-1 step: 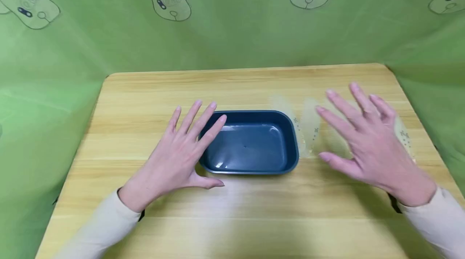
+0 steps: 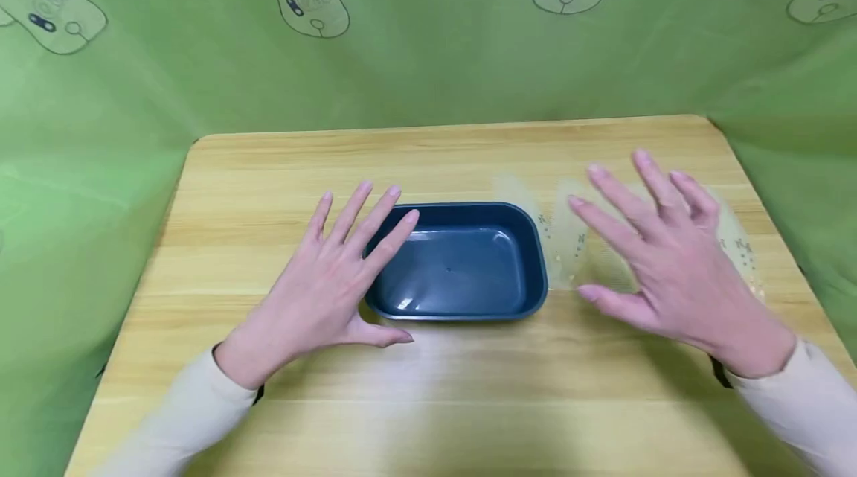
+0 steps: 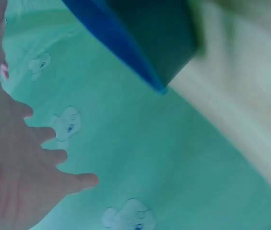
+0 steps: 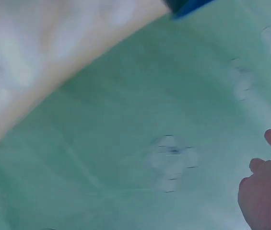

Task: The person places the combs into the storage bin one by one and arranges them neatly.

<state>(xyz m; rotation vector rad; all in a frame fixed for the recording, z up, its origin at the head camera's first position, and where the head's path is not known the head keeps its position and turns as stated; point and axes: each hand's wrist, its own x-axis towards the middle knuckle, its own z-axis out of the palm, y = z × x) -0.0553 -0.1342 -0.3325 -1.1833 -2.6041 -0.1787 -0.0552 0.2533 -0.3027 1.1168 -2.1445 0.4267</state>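
Note:
A dark blue rectangular plastic container (image 2: 455, 272) stands on the wooden table, its inside bare. My left hand (image 2: 318, 287), fingers spread and thumb out, overlaps the container's left end in the head view. To the right, my right hand (image 2: 683, 276) hovers with spread fingers over several flat, pale, see-through pieces (image 2: 569, 239) with small dark prints, partly hiding them. No object shows in either hand. In the left wrist view, the container's corner (image 3: 149, 43) is above and right of the left hand (image 3: 20, 167). Part of the right hand (image 4: 269, 187) shows in the right wrist view.
A light wood table (image 2: 428, 402) with rounded far corners carries everything. Green cloth (image 2: 428, 75) printed with cartoon animal heads hangs behind it and along both sides. Pale sleeves cover both forearms.
My right hand has shifted slightly to the left over the pale pieces. The left hand and the container look almost the same.

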